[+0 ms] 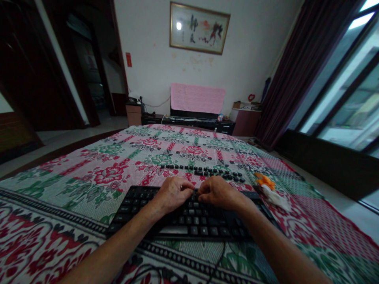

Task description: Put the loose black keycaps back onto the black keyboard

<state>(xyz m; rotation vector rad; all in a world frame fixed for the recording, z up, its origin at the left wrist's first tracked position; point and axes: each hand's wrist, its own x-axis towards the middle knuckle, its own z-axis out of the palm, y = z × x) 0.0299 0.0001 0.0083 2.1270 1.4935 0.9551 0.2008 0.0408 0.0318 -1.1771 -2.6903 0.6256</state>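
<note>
Our left hand and right hand curl, grip unclear, over the lower-centre keyboard, likely light, stiff, best held by its edges.

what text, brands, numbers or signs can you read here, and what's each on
None reads clearly.
Framed picture on the wall: large brushed characters and smaller ones, too blurred to quote.
Red paper on the wall: any marks too small.
Keyboard: key markings too small and blurred.
Loose keycaps: no legible markings.
</note>
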